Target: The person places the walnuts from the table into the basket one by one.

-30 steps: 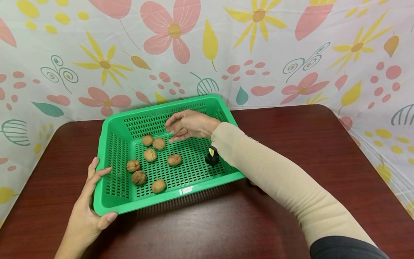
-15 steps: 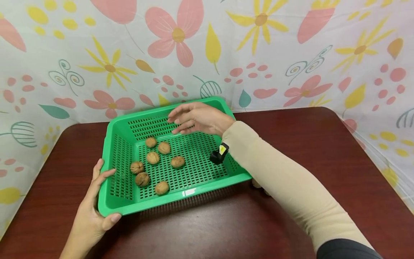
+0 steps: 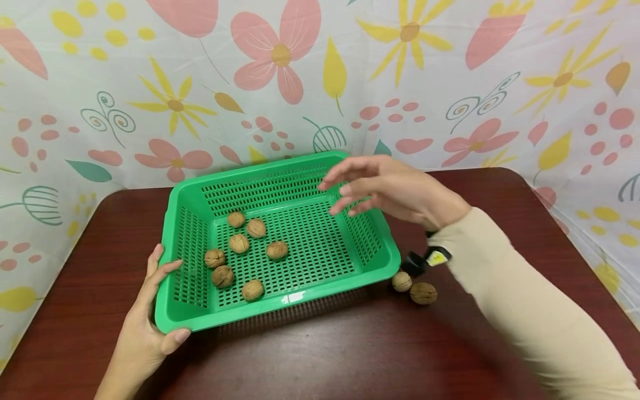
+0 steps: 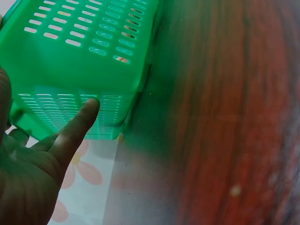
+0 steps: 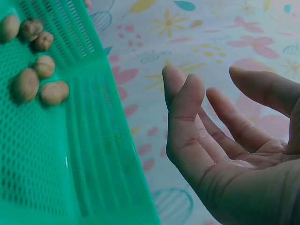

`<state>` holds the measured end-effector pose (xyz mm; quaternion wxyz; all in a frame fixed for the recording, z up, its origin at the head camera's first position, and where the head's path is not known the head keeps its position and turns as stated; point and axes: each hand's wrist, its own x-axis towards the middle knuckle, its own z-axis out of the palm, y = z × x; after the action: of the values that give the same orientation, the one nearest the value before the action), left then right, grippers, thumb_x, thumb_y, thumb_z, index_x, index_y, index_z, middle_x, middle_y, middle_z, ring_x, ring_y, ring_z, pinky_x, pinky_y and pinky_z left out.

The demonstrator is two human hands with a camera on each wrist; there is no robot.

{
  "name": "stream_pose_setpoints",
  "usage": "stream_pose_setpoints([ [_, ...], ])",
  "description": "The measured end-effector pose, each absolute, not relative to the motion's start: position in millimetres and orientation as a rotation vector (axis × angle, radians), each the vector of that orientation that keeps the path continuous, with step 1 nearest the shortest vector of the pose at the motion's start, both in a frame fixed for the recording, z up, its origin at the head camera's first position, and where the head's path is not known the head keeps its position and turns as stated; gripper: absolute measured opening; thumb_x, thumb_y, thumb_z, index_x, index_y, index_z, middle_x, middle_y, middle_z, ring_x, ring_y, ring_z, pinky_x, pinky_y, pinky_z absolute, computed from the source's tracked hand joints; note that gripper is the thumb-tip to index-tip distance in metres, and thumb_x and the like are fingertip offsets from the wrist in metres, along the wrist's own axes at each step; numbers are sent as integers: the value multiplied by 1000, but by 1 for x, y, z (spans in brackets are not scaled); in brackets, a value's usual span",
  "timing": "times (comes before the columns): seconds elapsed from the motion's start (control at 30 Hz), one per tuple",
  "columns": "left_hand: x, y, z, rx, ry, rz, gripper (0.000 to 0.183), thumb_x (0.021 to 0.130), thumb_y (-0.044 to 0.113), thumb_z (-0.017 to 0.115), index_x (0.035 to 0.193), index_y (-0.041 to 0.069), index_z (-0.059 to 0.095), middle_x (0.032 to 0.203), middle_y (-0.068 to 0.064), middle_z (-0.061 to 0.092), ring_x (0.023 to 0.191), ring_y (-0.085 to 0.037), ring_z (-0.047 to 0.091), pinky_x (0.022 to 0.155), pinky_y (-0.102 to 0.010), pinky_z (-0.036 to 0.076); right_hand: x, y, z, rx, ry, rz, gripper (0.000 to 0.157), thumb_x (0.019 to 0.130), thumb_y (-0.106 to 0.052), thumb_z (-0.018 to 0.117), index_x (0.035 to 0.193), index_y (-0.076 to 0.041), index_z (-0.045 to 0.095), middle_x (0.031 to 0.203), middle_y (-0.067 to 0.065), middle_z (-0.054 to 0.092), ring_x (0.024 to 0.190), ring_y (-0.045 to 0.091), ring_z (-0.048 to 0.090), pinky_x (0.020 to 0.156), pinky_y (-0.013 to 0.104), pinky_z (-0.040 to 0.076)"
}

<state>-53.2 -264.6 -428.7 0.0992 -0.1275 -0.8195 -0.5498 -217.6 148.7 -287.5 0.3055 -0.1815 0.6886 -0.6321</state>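
A green plastic basket (image 3: 280, 303) with slotted walls sits on the table, and several walnuts (image 3: 277, 250) lie apart on its floor, mostly in its left half. At the basket's front left corner my left hand (image 3: 140, 328) grips the rim, its thumb over the front edge and its fingers along the left side. My right hand (image 3: 390, 186) hovers over the basket's right end with loosely bent fingers. Nothing is between those fingers in the right wrist view. Two more walnuts (image 3: 423, 293) rest on the table just outside the basket's front right corner.
The dark red-brown wooden table (image 3: 310, 355) reaches a white flowered cloth (image 3: 300, 72) that hangs behind it. A black wrist camera (image 3: 422, 262) sits at my right wrist, just above the two outer walnuts.
From above the basket's middle, my right hand has moved right to its right end, and the two outer walnuts have come into sight. My left hand keeps its grip on the rim.
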Motion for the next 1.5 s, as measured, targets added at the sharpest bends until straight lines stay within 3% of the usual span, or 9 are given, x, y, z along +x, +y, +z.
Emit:
stream_pose_setpoints([
  [0.37,-54,-265,-429,-383,-2427,-1624,95,77,27,90,157,8,43,178,-6,6,164,-17,10,108,-9,31,-153,235,-310,-487,1945,-1767,34,103,0,58,137,2,61,140,14,65,102,29,76,83,36,61],
  [0.7,-56,-268,-433,-392,-2406,-1632,95,77,29,90,156,7,44,178,-6,7,164,-18,11,110,-10,30,-110,280,-352,-305,2056,-1782,36,104,2,55,139,-2,61,141,5,67,96,27,77,70,36,58],
  [0.9,-56,-268,-432,-393,-2405,-1641,95,76,28,91,156,6,44,178,-6,7,163,-18,11,110,-10,30,-97,296,-377,-228,2111,-1722,35,105,-1,55,139,-5,62,138,-3,69,97,29,77,70,38,58],
  [1.07,-56,-268,-433,-395,-2403,-1642,95,76,29,91,156,7,44,178,-6,7,163,-18,11,110,-10,30,-89,303,-395,-194,2104,-1718,35,105,-2,55,140,-3,60,138,-3,69,97,30,77,71,37,59],
  [1.23,-56,-269,-434,-390,-2403,-1639,96,75,29,91,156,7,45,178,-6,7,164,-18,11,110,-10,30,-86,305,-412,-189,2051,-1765,38,105,0,54,140,-8,62,135,-2,71,96,25,78,70,36,60],
  [1.5,-56,-268,-433,-391,-2407,-1640,96,75,28,91,156,6,44,178,-6,7,164,-18,11,109,-10,32,-84,304,-426,-193,1924,-1811,41,105,2,51,142,-12,62,134,-5,71,101,28,78,77,40,62],
])
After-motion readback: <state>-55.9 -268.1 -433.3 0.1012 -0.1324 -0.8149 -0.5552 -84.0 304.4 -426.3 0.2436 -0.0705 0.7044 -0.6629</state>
